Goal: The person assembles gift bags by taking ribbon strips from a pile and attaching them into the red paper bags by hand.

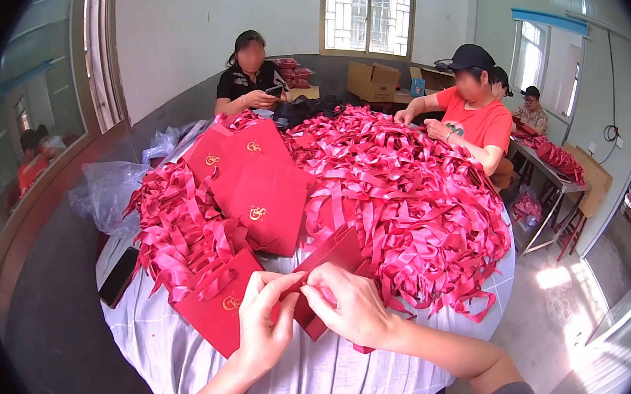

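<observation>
Both my hands meet near the front of the round table, fingertips pinched at a dark red paper gift bag (343,249) that stands tilted between them. My left hand (267,317) is closed at its near edge, and my right hand (350,306) is closed just beside it. Whether a ribbon end is in the fingers is hidden. Under my left wrist lies another red gift bag (217,311) with a gold emblem. Beyond, several flat red bags (274,200) overlap. Pink-red satin ribbons (415,218) heap up on the right, with more ribbons (181,242) on the left.
A black phone (118,276) lies at the left edge of the white tablecloth (148,347). Clear plastic bags (109,196) hang there. Across sits a person with a phone (251,82); a person in orange-red (473,112) handles ribbons at right. Cardboard boxes (373,81) stand behind.
</observation>
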The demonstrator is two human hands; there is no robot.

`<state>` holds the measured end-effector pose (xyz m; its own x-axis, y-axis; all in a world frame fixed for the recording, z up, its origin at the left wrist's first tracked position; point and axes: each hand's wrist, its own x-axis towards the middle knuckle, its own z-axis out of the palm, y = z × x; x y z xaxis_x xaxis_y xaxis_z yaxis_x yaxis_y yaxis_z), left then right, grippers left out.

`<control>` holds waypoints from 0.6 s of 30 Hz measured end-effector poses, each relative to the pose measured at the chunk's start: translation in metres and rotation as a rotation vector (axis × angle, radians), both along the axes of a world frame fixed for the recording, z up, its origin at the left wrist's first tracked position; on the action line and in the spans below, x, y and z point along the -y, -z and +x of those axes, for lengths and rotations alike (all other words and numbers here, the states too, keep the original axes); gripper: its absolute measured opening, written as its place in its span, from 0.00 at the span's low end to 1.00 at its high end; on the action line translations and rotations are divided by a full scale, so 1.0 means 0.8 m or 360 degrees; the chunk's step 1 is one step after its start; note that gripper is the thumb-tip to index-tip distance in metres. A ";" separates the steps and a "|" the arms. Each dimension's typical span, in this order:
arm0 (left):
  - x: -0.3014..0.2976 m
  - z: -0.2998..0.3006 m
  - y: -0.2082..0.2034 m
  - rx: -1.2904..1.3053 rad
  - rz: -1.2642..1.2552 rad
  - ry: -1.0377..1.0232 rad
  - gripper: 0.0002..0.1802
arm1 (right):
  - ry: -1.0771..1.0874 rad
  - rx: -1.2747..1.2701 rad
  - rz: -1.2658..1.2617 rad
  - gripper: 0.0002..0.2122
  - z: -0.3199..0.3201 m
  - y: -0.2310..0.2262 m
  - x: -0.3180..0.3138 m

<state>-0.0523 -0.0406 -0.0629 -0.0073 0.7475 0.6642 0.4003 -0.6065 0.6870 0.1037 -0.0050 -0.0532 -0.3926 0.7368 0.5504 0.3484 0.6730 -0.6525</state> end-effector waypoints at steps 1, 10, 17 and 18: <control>0.000 -0.001 0.000 -0.0002 0.0020 0.0011 0.18 | 0.0119 0.0003 0.0246 0.08 0.001 -0.005 0.003; 0.006 0.002 -0.009 -0.0333 0.0329 -0.0108 0.17 | 0.0257 0.0358 0.0994 0.18 0.015 -0.016 -0.003; 0.002 0.003 -0.008 -0.0813 0.0727 -0.0623 0.17 | 0.0255 0.0507 0.0942 0.11 0.008 -0.026 -0.002; 0.002 0.003 -0.007 -0.0813 0.0731 -0.0624 0.17 | 0.0165 0.0504 0.0867 0.10 0.007 -0.029 -0.005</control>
<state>-0.0502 -0.0420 -0.0572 0.1754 0.4035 0.8980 0.8420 -0.5341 0.0755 0.1089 -0.0009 -0.0304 -0.5394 0.4270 0.7257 0.5495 0.8316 -0.0809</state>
